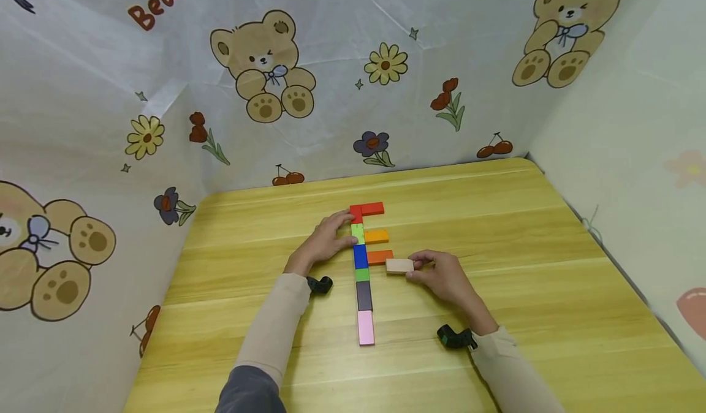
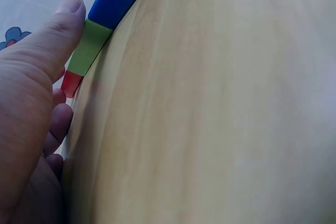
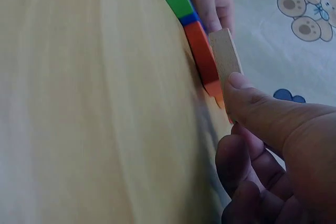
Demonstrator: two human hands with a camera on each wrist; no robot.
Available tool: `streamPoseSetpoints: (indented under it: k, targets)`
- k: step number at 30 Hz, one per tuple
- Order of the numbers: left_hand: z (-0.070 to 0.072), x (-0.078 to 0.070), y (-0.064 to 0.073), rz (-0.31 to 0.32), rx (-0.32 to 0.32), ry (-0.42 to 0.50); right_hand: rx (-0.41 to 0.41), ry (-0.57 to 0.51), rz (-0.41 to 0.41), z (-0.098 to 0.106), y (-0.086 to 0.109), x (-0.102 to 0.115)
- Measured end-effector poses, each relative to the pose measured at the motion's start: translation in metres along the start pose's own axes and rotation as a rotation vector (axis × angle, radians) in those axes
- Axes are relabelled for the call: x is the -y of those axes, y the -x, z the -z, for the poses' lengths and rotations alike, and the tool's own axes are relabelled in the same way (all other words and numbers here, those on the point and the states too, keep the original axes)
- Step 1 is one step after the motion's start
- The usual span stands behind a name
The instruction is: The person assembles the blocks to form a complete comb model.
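My right hand [image 1: 443,274] pinches a plain wooden block [image 1: 399,266] between thumb and fingers, close to the outer end of an orange-red block [image 1: 380,257]. A column of coloured blocks runs down the table: red [image 1: 356,214], light green [image 1: 358,234], blue [image 1: 360,256], green [image 1: 361,274], dark grey [image 1: 364,295] and pink [image 1: 366,328]. Fingers of my left hand [image 1: 326,239] touch the column's left side by the red and light green blocks. From its right side stick out a red block [image 1: 372,208], an orange block [image 1: 377,236] and the orange-red one.
The blocks lie on a wood-grain table [image 1: 469,217]. A white cloth [image 1: 331,94] printed with bears and flowers hangs behind the table and on its left. A pale wall [image 1: 651,174] stands along the right edge. Each wrist wears a small black camera [image 1: 456,337].
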State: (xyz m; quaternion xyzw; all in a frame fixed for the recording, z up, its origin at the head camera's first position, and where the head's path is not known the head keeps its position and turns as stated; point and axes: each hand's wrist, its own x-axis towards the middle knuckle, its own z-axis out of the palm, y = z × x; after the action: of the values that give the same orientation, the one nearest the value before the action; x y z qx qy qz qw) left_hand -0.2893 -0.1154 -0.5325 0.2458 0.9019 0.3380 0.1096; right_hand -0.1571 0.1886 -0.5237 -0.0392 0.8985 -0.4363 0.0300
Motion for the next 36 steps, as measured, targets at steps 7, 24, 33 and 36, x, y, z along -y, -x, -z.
streamPoseSetpoints:
  k: [7, 24, 33, 36]
  targets:
    - [0.0, 0.0, 0.0, -0.007, -0.004, 0.007, 0.004, -0.026, 0.001, -0.013, 0.001, 0.007]
    - [0.0, 0.003, -0.001, -0.015, -0.005, 0.013, 0.005, 0.119, 0.014, -0.027, -0.003, 0.022]
    - [0.0, 0.002, -0.001, 0.0, 0.001, 0.013, 0.015, 0.163, 0.019, -0.03, -0.002, 0.022]
    - [0.0, 0.002, -0.001, 0.002, 0.0, 0.015, 0.009, 0.178, 0.028, -0.031, -0.002, 0.022]
